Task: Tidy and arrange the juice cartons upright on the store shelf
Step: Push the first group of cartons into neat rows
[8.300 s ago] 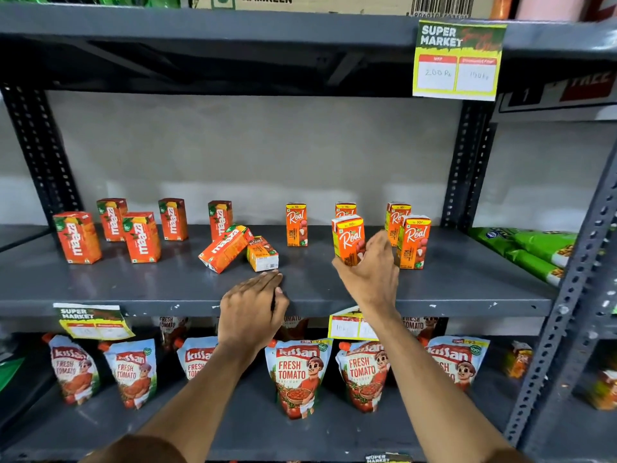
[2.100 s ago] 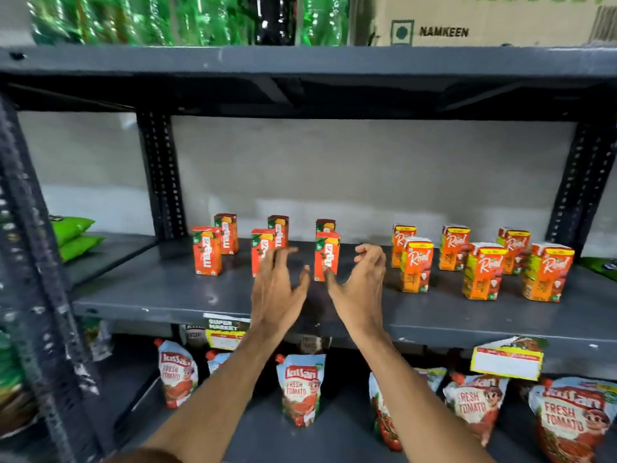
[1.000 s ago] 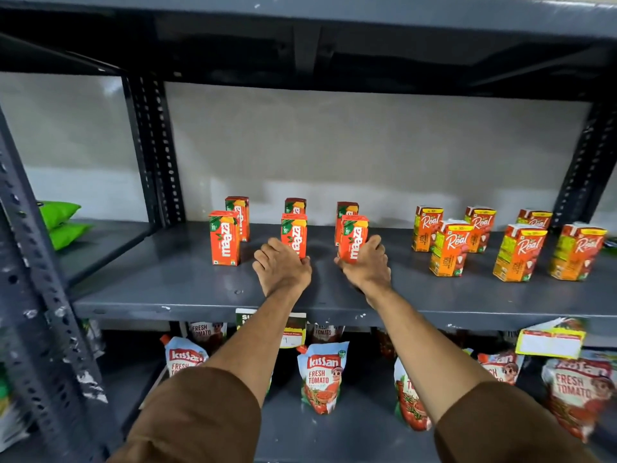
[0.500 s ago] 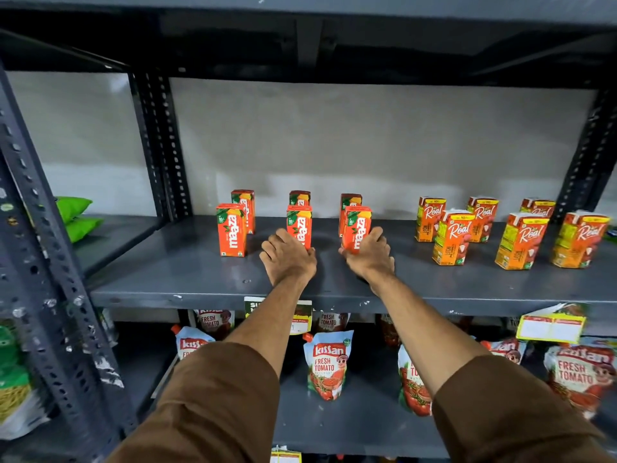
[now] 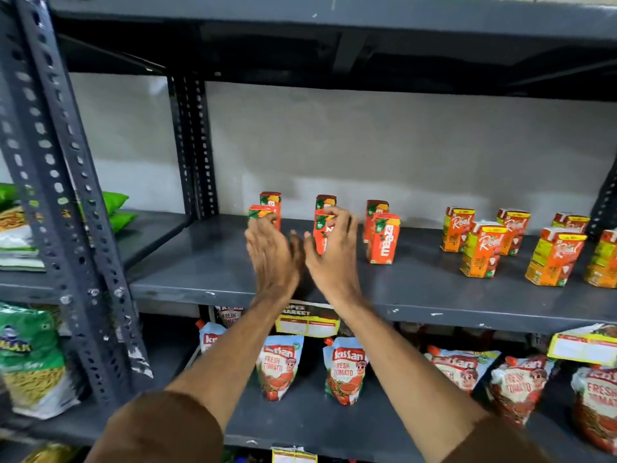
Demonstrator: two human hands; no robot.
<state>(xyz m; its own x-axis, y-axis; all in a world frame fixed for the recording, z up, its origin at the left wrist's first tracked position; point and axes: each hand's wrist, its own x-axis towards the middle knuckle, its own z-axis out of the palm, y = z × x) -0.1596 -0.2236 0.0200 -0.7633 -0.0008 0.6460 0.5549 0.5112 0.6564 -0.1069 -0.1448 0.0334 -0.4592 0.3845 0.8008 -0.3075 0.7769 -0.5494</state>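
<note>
Several red Maaza cartons stand upright in two rows on the grey shelf (image 5: 417, 289). My left hand (image 5: 270, 252) is raised in front of the front left Maaza carton (image 5: 259, 212), fingertips against it and fingers spread. My right hand (image 5: 334, 252) curls around the front middle Maaza carton (image 5: 321, 235), thumb on its left side and fingers over its top right. The front right Maaza carton (image 5: 384, 238) stands free. Further right, several orange Real cartons (image 5: 482, 248) stand upright in a loose group, some turned at an angle.
A perforated steel post (image 5: 56, 195) rises close on the left, with another post (image 5: 193, 145) at the back. Green packets (image 5: 113, 208) lie on the neighbouring shelf. Kissan tomato pouches (image 5: 278, 365) line the shelf below, behind a price tag (image 5: 307, 317). Snack bags (image 5: 30, 359) sit lower left.
Both hands have lifted off the shelf and shifted left: the left from the middle carton to the front left one, the right from the front right carton to the middle one.
</note>
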